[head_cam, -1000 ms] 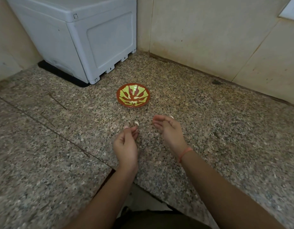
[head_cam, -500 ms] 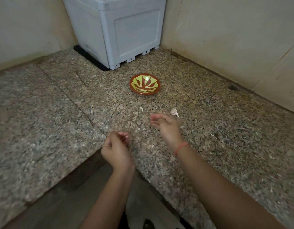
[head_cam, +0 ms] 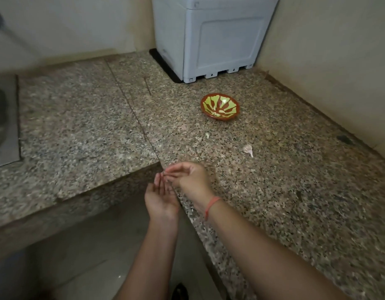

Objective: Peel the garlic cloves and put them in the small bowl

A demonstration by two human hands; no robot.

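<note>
Granite counter, beige walls, perhaps a sink.

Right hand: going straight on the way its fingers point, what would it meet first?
Probably the left hand: its upturned fingers lie just ahead of the right hand; depth is unclear.

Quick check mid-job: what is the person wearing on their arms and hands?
No sleeves show on either arm. The left hand and right hand wear no gloves, and no rings show. A thin orange-red band circles the right wrist.

Bowl behind garlic clove
</note>
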